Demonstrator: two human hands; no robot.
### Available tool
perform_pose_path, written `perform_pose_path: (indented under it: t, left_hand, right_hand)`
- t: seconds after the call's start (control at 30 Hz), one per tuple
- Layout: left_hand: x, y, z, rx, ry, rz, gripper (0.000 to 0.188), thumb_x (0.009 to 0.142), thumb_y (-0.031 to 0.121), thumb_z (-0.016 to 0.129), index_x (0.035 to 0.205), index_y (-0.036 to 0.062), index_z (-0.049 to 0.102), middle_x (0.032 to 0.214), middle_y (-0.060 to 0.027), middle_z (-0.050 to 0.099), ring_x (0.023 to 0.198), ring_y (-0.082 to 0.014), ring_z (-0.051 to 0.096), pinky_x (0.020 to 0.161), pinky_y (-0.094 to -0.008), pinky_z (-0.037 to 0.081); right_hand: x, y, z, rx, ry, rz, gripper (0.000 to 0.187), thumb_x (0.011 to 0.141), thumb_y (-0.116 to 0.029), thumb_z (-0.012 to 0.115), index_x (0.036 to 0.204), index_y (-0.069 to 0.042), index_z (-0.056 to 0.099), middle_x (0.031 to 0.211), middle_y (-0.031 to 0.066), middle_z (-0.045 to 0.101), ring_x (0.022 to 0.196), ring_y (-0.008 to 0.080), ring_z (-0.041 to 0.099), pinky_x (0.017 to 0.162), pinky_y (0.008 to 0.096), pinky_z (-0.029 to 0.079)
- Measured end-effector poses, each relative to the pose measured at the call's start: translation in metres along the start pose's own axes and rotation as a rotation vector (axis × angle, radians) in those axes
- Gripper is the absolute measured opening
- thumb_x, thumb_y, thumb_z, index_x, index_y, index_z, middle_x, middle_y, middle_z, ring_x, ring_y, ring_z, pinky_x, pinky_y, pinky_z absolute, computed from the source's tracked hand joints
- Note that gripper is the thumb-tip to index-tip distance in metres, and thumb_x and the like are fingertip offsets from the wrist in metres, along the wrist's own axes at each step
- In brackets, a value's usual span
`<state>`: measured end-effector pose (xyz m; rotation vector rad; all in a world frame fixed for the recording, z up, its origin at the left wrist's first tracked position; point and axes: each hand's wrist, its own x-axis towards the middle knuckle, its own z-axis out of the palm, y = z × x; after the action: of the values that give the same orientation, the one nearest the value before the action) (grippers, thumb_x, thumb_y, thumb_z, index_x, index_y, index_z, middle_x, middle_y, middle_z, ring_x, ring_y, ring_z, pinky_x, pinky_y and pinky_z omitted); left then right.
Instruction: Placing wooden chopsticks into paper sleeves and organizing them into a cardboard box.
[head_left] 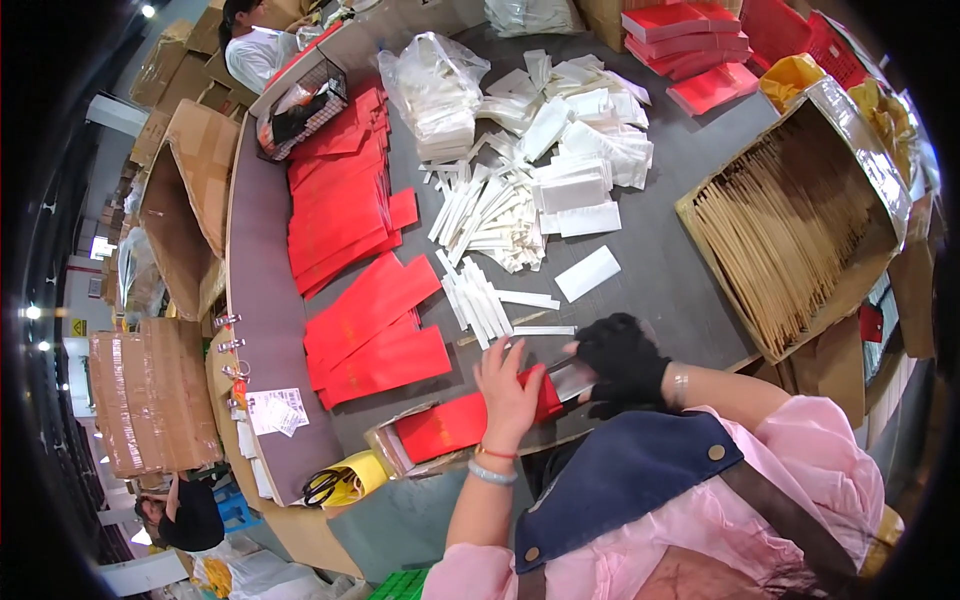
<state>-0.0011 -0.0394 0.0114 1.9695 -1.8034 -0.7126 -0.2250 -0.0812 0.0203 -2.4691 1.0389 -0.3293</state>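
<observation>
A long red paper packet [455, 425] lies in a shallow cardboard tray [384, 445] at the table's front edge. My left hand [508, 395] is over the packet, bare, its fingers spread and stretched out. At the packet's right end is my right hand [622, 360], in a black fingerless glove. Beside its fingertips shows a shiny, clear or silvery piece [570, 382], partly covered by the hand. Blur and the glove hide whether the right fingers grip it. Just beyond the hands lie narrow white strips [478, 300] and a white rectangular packet [588, 273].
Red packets [340, 215] lie fanned along the left. White packets and strips [590, 130] heap up at the centre back. An open carton [830, 190] of thin brown sticks stands right. A yellow holder [358, 480] with black-handled scissors is front left. Other people [258, 50] work farther off.
</observation>
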Motion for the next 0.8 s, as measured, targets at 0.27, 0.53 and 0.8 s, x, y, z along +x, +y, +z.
perform_pose_path:
  t: [0.27,0.53,0.8]
  left_hand:
    - [0.066,-0.015,0.014,0.189,0.088,0.528,0.013,0.076,0.015,0.071,0.087,0.0119,0.065,0.087,-0.0035,0.057,0.087,-0.0269,0.054,0.073,-0.0407,0.041]
    - [0.106,0.051,0.044,0.005,0.19,0.535,0.007,0.082,0.007,0.063,0.086,0.0076,0.058,0.09,-0.0106,0.057,0.087,-0.0335,0.053,0.075,-0.045,0.042]
    - [0.123,0.05,0.051,0.287,0.004,0.319,0.022,0.076,0.022,0.074,0.091,0.0096,0.062,0.093,-0.012,0.062,0.091,-0.033,0.058,0.078,-0.0475,0.044]
  right_hand:
    - [-0.15,0.129,-0.083,0.096,0.829,0.74,0.032,0.081,-0.019,0.074,0.107,-0.004,0.062,0.103,0.0138,0.063,0.096,0.0304,0.062,0.085,0.0376,0.049]
    - [-0.217,0.177,-0.101,-0.151,0.603,0.975,0.03,0.083,-0.02,0.069,0.104,0.0,0.064,0.102,0.0173,0.064,0.099,0.0343,0.062,0.087,0.0394,0.048]
    - [-0.189,0.163,-0.115,-0.104,0.346,1.038,0.021,0.082,-0.019,0.059,0.095,-0.003,0.056,0.097,0.0195,0.061,0.095,0.0383,0.059,0.083,0.0454,0.047]
